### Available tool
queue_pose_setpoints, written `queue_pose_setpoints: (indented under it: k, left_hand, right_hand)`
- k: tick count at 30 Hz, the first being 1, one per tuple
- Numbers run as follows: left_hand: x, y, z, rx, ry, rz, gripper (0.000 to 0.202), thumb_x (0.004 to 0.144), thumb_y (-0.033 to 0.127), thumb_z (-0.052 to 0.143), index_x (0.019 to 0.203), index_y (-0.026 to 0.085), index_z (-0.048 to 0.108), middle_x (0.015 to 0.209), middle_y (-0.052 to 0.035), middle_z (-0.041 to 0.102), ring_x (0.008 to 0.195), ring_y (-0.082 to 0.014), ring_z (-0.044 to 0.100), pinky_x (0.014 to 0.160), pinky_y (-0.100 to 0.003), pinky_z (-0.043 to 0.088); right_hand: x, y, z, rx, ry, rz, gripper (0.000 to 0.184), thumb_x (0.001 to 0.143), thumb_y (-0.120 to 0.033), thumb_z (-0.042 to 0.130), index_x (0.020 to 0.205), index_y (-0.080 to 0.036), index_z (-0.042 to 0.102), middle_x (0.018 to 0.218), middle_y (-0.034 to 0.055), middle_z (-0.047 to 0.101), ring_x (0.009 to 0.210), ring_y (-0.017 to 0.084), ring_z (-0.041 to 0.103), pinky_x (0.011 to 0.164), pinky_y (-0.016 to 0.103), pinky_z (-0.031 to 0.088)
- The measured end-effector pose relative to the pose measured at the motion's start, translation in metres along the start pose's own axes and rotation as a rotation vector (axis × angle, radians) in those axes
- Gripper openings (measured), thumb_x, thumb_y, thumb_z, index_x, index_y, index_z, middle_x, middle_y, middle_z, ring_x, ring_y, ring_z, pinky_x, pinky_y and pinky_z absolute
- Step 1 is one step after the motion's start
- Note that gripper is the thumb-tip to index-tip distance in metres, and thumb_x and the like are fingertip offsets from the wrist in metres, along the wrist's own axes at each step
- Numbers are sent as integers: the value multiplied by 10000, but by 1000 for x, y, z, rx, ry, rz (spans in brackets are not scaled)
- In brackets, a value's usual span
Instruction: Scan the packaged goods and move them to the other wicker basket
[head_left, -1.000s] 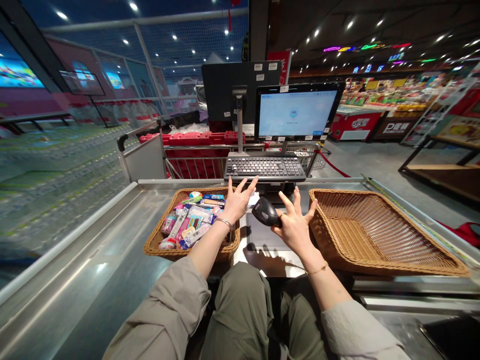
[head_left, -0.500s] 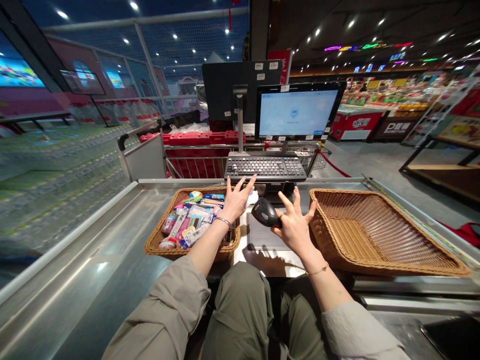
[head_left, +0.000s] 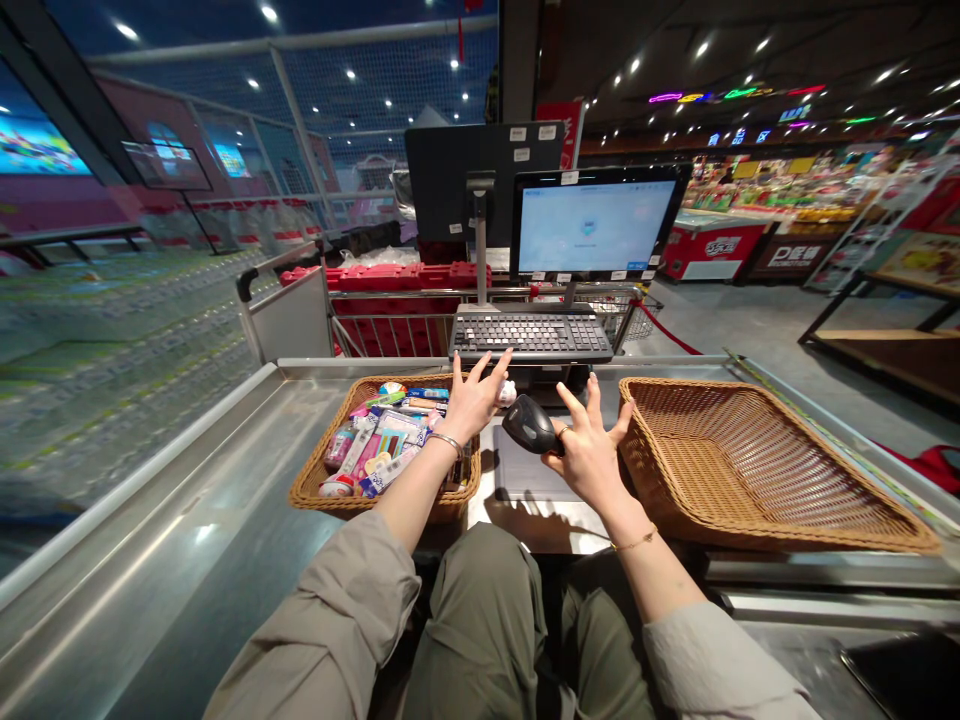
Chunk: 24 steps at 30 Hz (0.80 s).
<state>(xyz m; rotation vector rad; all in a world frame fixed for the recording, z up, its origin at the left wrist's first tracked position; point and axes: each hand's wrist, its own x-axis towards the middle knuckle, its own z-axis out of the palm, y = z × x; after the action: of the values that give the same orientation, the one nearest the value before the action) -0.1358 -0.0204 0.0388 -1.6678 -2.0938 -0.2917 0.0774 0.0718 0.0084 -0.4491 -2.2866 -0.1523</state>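
Palm down, my left hand (head_left: 474, 402) hovers with fingers spread at the right rim of a wicker basket (head_left: 300, 492) full of small packaged goods (head_left: 386, 440). Its fingertips reach toward the keyboard's front edge, and nothing shows in its grasp. A small white object (head_left: 508, 392) shows just right of those fingers; whether they touch is unclear. My right hand (head_left: 591, 447) is also open, fingers fanned out, beside a black handheld barcode scanner (head_left: 531, 425). The scanner's handle is hidden, and contact with the hand cannot be made out.
A black keyboard (head_left: 532, 333) stands ahead, below a lit monitor (head_left: 596, 228). To the right sits a second wicker basket (head_left: 750, 470), with bare weave showing inside. A grey plate (head_left: 536, 470) lies between the baskets on the metal counter (head_left: 225, 480). Behind is a shopping cart (head_left: 405, 320).
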Motion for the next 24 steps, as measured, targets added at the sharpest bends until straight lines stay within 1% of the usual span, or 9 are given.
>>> queue_pose_setpoints:
  k: [6,10,18,20,24]
  left_hand:
    - [0,-1,0,1,7,2,701,936,210,519,1589,270,273,1604,-58,425,1553,-260,251,1218,-695,-99]
    - [1,-1,0,3,-2,-8,717,936,216,508,1601,276,247,1598,-58,435,1555,-256,243,1227,-684,-92]
    - [2,0,-1,-7,1,-5,769,920,198,529,1614,254,204,1571,-76,473,1560,-256,230,1221,-699,-85]
    - [3,0,-2,-10,4,3,765,918,201,538,1611,246,217,1572,-78,472,1561,-262,223,1218,-704,-86]
    - [6,2,-3,-6,4,15,717,920,207,546,1588,262,291,1605,-68,423,1557,-275,236,1221,-698,-89]
  right_hand:
    - [-1,0,0,6,-2,6,185,719,-204,732,903,-224,732,1570,114,463,1569,403,76,1139,774,-108]
    - [0,0,0,9,4,14,196,715,-208,740,910,-225,734,1580,115,450,1572,396,57,1145,768,-103]
    - [-2,3,-2,-3,12,21,227,716,-206,735,941,-231,745,1592,118,433,1570,405,58,1143,779,-86]
    - [-2,3,-3,-9,10,26,223,716,-213,742,938,-231,748,1591,119,434,1569,411,59,1142,782,-79]
    - [-3,5,-4,-14,3,33,253,713,-223,751,966,-232,751,1597,118,425,1568,413,51,1140,790,-58]
